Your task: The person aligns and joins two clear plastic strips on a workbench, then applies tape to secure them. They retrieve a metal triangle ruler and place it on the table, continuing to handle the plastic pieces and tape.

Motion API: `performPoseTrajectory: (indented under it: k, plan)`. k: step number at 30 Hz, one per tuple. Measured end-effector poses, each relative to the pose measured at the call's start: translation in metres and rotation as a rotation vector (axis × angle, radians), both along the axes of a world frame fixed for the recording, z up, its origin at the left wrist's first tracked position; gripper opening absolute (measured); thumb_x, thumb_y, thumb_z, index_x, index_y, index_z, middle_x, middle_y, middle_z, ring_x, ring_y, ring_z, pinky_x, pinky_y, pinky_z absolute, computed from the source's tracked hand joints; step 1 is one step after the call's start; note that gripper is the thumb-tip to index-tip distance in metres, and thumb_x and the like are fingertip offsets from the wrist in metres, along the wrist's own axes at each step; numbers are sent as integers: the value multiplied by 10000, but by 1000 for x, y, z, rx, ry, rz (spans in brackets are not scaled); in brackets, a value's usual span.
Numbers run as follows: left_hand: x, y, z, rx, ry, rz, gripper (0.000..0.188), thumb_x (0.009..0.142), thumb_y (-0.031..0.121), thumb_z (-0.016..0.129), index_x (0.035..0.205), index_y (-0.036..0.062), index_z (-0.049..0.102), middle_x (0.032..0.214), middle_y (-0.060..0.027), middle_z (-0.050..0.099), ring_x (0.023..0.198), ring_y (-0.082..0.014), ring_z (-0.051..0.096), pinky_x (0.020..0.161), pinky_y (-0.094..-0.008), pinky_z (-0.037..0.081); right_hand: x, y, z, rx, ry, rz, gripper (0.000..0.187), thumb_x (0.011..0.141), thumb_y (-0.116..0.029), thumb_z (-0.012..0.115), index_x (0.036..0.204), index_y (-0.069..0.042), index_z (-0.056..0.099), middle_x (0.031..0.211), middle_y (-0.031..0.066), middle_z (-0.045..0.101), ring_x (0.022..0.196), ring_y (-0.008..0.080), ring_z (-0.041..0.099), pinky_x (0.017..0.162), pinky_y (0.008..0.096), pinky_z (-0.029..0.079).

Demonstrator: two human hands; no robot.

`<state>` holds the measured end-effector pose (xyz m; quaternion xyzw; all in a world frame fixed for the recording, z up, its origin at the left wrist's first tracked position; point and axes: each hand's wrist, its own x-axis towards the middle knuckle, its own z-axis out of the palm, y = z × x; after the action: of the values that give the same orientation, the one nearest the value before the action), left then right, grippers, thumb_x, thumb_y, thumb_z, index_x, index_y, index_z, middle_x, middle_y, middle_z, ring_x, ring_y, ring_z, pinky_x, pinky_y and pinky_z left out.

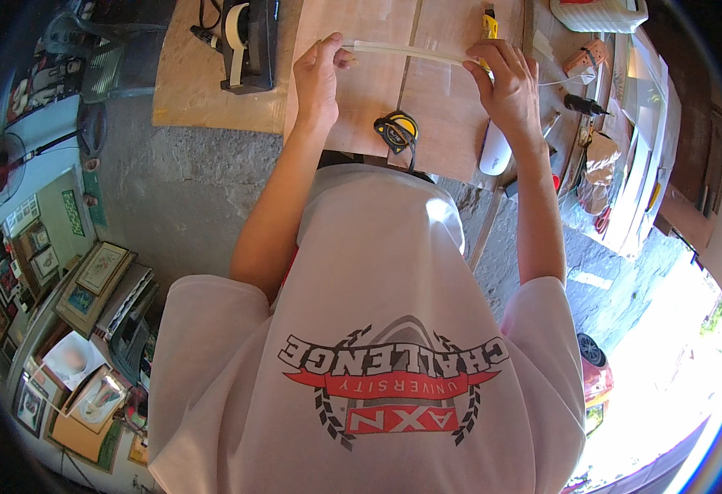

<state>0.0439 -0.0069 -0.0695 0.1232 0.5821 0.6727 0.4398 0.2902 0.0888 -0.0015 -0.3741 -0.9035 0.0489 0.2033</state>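
Closest in, there's the white shirt (369, 272) of the person at work, and just past it the counter (357, 103) begins. Near that edge sits a black-and-yellow tape measure (396, 132), with a white cylinder (495, 148) over by the right forearm.

Now out to the hands, and here's the piece that matters: a slim, whitish strip (410, 52), stretched crosswise over the counter between the two of them! The left hand (320, 72) has its grip pinched, thumb and fingers closed on the left end. The right hand (507, 78) has the other end, fingers curled in and the grip closed around it. A thin white line (562, 80) runs out beyond that hand; whether it belongs to the strip, one can't tell.

How does it handle? It looks very light, so weight should be no bother. It bows gently along the span, which suggests something springy rather than rigid, likely plastic. That smooth sheen may make it a touch slippery, and a sharp bend could crease it. Best hold: right where the fingers are, one pinch at each end, firm but not crushing.

Farther out, a black tape dispenser (260, 41) stands to the left, a yellow cutter (490, 26) lies beyond the right hand, and a white container (599, 15) is off at the upper right.
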Motion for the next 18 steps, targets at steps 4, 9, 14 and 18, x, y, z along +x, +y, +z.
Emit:
performPoseTrajectory:
  k: [4, 9, 14, 18]
  plan:
    - [-1, 0, -4, -3, 1, -2, 247, 884, 266, 699, 811, 31, 677, 720, -53, 639, 687, -136, 597, 706, -284, 451, 6, 3, -1, 24, 32, 3, 168, 861, -238, 717, 993, -146, 668, 1009, 4, 669, 941, 247, 650, 825, 415, 441]
    - [-3, -1, -7, -8, 44, -47, 268, 895, 327, 673, 905, 60, 682, 777, -46, 667, 718, -153, 623, 763, -297, 419, 10, 3, 0, 26, 4, -9, 188, 876, -247, 721, 1014, -129, 670, 1036, 14, 678, 983, 238, 646, 867, 397, 440]
    - [-1, 0, -5, -3, 9, 1, 254, 880, 265, 693, 807, 22, 676, 727, -57, 638, 684, -137, 590, 703, -283, 451, 6, 2, 2, 36, -10, -17, 210, 869, -266, 734, 1011, -125, 673, 1041, 20, 678, 994, 240, 641, 875, 390, 440]
    - [-2, 1, -3, 2, 24, -23, 247, 884, 285, 694, 864, 39, 685, 758, -55, 655, 683, -151, 609, 715, -286, 440, -15, 1, -1, 48, 18, 18, 220, 858, -279, 742, 1009, -133, 679, 1031, 13, 674, 977, 240, 639, 859, 397, 440]
